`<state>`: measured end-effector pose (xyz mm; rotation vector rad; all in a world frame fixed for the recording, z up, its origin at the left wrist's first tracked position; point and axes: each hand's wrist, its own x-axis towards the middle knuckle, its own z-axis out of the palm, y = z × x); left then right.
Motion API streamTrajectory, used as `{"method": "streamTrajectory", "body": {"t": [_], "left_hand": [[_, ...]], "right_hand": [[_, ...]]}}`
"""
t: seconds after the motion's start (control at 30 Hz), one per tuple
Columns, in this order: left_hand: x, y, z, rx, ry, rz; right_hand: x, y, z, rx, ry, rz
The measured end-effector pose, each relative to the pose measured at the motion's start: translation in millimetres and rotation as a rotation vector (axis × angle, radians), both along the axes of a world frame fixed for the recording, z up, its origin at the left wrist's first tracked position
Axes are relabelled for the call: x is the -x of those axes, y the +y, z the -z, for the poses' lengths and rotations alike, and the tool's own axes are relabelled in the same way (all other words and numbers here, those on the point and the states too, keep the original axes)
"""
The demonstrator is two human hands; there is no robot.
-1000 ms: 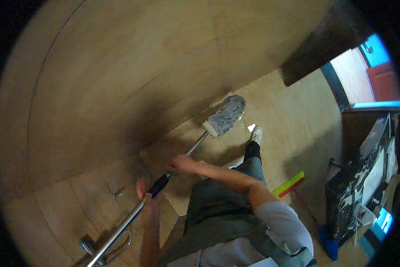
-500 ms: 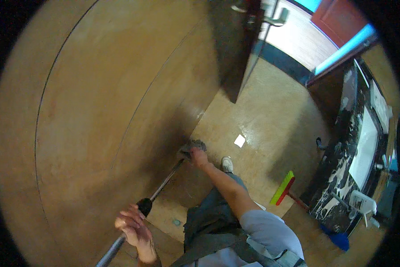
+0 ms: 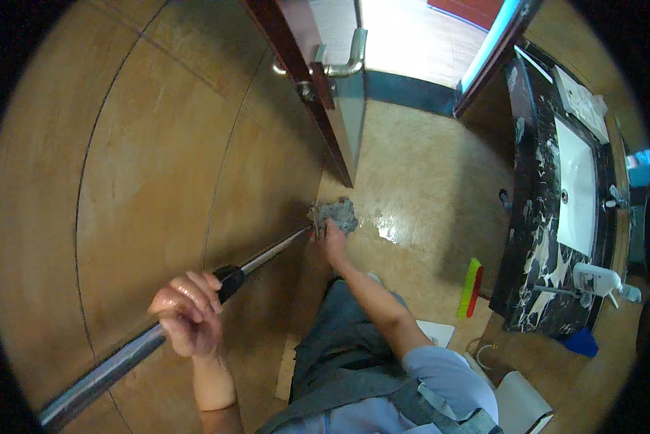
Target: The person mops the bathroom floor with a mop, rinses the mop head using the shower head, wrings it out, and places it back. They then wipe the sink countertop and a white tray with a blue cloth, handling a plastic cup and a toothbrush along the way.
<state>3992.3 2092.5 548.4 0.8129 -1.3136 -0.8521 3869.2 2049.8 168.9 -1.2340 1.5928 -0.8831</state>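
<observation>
A mop with a metal pole (image 3: 278, 249) slants from the lower left up to its grey, shaggy mop head (image 3: 339, 215). My left hand (image 3: 191, 311) is closed around the thicker part of the pole, just below its black collar (image 3: 229, 281). At the other end, my right hand (image 3: 332, 246) grips the mop where the pole meets the grey strands; its fingertips are partly hidden. The mop head is by the foot of the tan wall (image 3: 158, 166), near the door's lower corner. Whether it touches the floor I cannot tell.
An open door (image 3: 336, 137) with a metal handle (image 3: 350, 61) stands ahead. A bright, wet-looking patch (image 3: 390, 229) shines on the floor. On the right are a dark marbled counter (image 3: 534, 210) with a white sink (image 3: 576, 188), a white bottle (image 3: 595, 278) and a red-and-green broom (image 3: 471, 289).
The view has shifted, bringing the door and sink farther left. The mop head and my right hand have moved closer to the door. Both hands keep their hold on the mop.
</observation>
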Motion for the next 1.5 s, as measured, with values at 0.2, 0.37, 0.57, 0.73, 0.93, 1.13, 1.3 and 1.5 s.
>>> {"method": "streamTrajectory", "body": {"t": [0.2,0.37,0.57,0.73,0.93,1.13,1.3,1.5], "left_hand": [[-16,-112,36,-0.016,0.121,0.218],[-37,-189,57,-0.224,0.087,-0.028],[-42,-226,65,-0.299,0.001,-0.133],[-43,-238,73,-0.449,0.205,-0.259],[-54,-226,84,-0.118,-0.229,-0.241],[-70,-184,232,-0.343,0.361,0.034],[-32,-101,330,-0.696,-0.836,0.253],[96,-118,296,-0.715,-0.570,0.762]], "right_hand": [[-11,-86,64,0.076,0.269,0.137],[-31,-133,124,-0.003,0.244,-0.051],[-37,-116,109,-0.091,0.075,0.006],[0,-21,80,-0.458,-0.273,0.193],[141,133,53,-0.528,0.244,-0.134],[222,287,-19,-0.587,0.432,0.680],[240,319,-87,-0.445,0.422,1.065],[372,252,-145,0.024,0.624,1.442]]}}
